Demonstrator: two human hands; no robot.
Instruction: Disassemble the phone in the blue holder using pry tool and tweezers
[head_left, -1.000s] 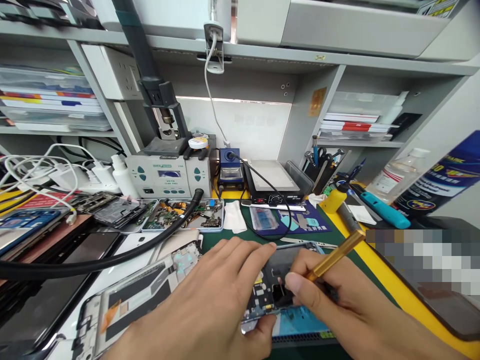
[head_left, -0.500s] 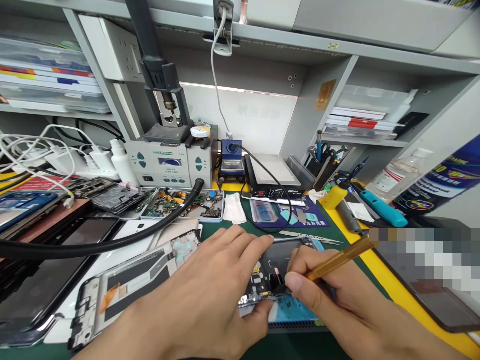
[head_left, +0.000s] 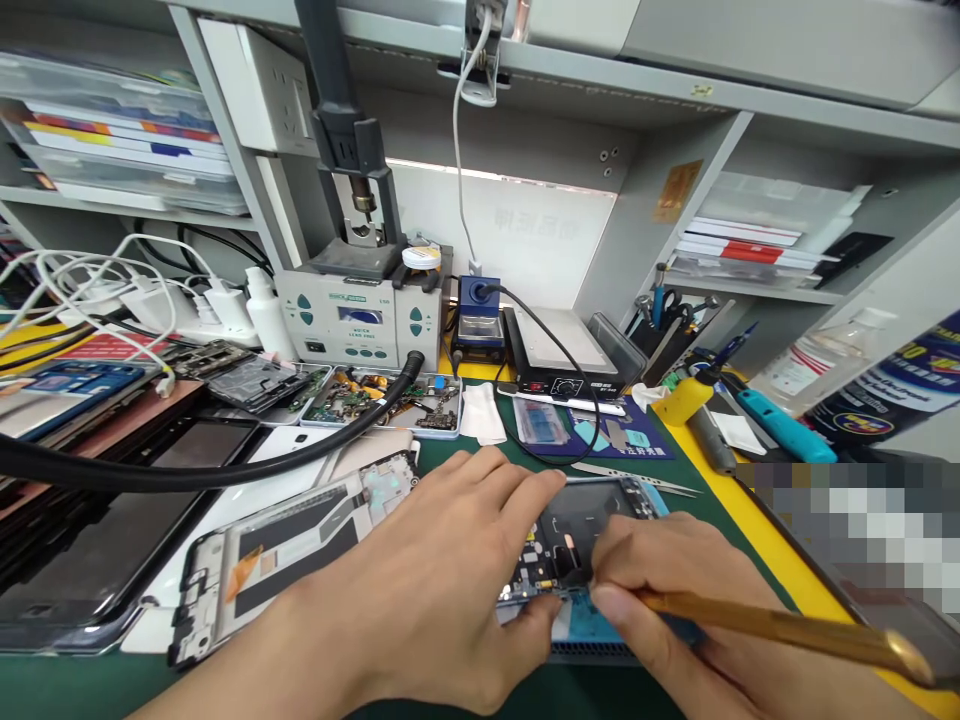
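An opened phone (head_left: 577,510), its circuit board and dark inner frame exposed, lies on a blue work pad (head_left: 592,615). My left hand (head_left: 450,560) grips the phone's left end, fingers over the top and thumb at the near edge, covering part of the board. My right hand (head_left: 660,580) pinches a slim golden-handled tool (head_left: 780,625), whose handle points right and toward me. Its tip is hidden by my fingers, so its exact kind does not show. Those fingertips are at the phone's near edge, beside a small black flap with a copper-coloured end (head_left: 570,550).
Left of the phone lies a detached phone frame (head_left: 300,550). Tweezers (head_left: 637,478) rest behind it. A thick black hose (head_left: 225,478) crosses the left side. Farther back stand a hot air station (head_left: 360,310) and a heating plate (head_left: 559,345); a yellow bottle (head_left: 686,398) is at right.
The golden tool's handle has swung down from pointing up and right to pointing right and toward me. My left hand keeps its hold on the phone. The whole view has shifted slightly.
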